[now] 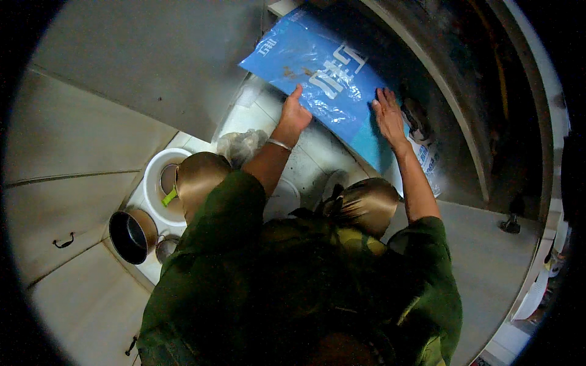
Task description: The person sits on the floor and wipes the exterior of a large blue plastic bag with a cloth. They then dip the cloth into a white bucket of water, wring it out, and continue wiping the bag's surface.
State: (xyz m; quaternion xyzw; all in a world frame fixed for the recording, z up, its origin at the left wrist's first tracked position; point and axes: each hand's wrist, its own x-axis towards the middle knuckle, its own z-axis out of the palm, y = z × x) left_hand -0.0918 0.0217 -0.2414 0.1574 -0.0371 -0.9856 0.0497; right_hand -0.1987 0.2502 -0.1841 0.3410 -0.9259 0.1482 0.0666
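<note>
Head view looks down over the person's dark green shirt (293, 287) and both forearms, which reach up and away toward a big blue plastic sack (332, 79) propped at a slant inside an open cupboard. The left hand (295, 114) grips the sack's lower left edge, thumb raised along the plastic and fingers tucked beneath it, apparently to take the weight from below. The right hand (387, 116) lies flat on the sack's face with fingers spread, pressing it — probably to steady the slippery bag against the cupboard's dark interior. A thin bracelet (279, 144) circles the left wrist.

Nearer the body, left of the arms, a white bucket (154, 186) sits on the tiled floor with a small green utensil (169, 197) in it, and a dark steel pot (131, 235) stands just beside it. A crumpled clear bag (241, 145) lies between the bucket and the sack. Further off, the grey cupboard door (159, 55) hangs open to the left, leaving the opening free.
</note>
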